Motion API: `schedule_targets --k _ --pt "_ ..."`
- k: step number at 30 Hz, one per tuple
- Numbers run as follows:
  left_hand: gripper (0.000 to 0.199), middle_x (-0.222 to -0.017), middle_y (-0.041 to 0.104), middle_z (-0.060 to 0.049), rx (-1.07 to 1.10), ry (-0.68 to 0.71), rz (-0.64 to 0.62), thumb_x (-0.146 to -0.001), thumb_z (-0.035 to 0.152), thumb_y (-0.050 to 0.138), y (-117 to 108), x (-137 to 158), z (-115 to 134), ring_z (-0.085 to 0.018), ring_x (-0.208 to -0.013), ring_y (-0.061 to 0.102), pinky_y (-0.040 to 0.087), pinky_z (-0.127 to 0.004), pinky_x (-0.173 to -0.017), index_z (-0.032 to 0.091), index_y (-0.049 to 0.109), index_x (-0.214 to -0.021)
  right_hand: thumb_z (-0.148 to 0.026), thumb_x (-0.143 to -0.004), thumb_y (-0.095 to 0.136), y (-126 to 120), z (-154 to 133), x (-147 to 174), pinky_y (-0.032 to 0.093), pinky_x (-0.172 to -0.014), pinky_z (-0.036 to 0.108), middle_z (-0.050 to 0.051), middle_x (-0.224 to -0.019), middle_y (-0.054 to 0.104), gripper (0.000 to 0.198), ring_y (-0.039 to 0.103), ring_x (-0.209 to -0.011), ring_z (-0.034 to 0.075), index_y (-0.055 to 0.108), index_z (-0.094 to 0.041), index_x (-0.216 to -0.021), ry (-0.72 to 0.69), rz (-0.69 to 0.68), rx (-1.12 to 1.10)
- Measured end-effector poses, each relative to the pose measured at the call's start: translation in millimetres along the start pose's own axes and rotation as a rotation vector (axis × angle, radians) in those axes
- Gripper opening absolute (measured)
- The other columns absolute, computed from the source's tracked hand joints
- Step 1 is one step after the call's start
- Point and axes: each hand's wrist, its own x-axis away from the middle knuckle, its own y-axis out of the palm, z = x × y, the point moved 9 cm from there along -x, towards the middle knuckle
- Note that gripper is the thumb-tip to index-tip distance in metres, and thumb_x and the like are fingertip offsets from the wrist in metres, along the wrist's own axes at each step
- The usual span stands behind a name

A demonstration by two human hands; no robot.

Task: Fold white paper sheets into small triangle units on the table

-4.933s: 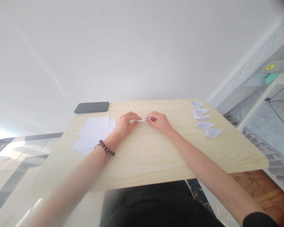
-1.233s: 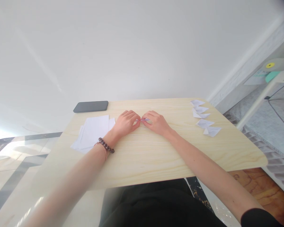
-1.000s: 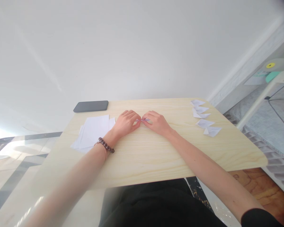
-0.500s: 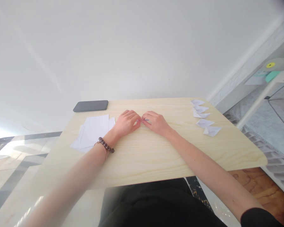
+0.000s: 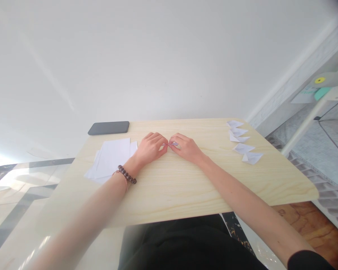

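Note:
My left hand [image 5: 152,147] and my right hand [image 5: 186,147] meet above the middle of the wooden table [image 5: 171,191]. Between their pinched fingertips is a small folded piece of paper [image 5: 174,144], mostly covered by the fingers. Both hands are closed on it, thumbs against forefingers. Left of my left hand lies a stack of white paper sheets [image 5: 114,157], slightly fanned out. Off to the right of my right hand, several folded paper boats [image 5: 252,158] stand in a row along the table's right side.
A dark phone [image 5: 109,128] lies at the table's back left corner. Behind the table rises a white wall [image 5: 163,60]. A white metal frame [image 5: 304,125] stands beyond the right edge.
The whole view has shifted slightly, so the table sits a little lower. Both hands keep their pinch on the folded paper, with hardly any movement.

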Motion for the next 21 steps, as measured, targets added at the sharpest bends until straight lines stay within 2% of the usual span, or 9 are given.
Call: schedule_targets --k 16,21 --pt "0.011 -0.079 0.062 -0.004 0.020 -0.028 0.005 -0.077 0.016 0.046 -0.1 0.3 -3.1 -0.016 -0.078 0.055 0.040 -0.030 -0.073 0.017 0.057 -0.079 -0.028 -0.084 0.045 -1.8 4.1 0.5 0.042 -0.062 0.023 0.003 -0.087 0.056 0.011 0.054 -0.069 0.011 0.053 -0.020 -0.084 0.012 -0.010 -0.103" --pt "0.012 -0.081 0.063 -0.004 0.028 -0.019 -0.003 -0.078 0.017 0.046 0.7 0.3 -1.5 -0.016 -0.081 0.055 0.040 -0.031 -0.074 0.018 0.057 -0.082 -0.025 -0.086 0.042 -2.1 1.7 0.5 0.041 -0.064 0.024 0.004 -0.085 0.057 0.013 0.053 -0.071 0.012 0.054 -0.019 -0.083 0.001 -0.025 -0.087"
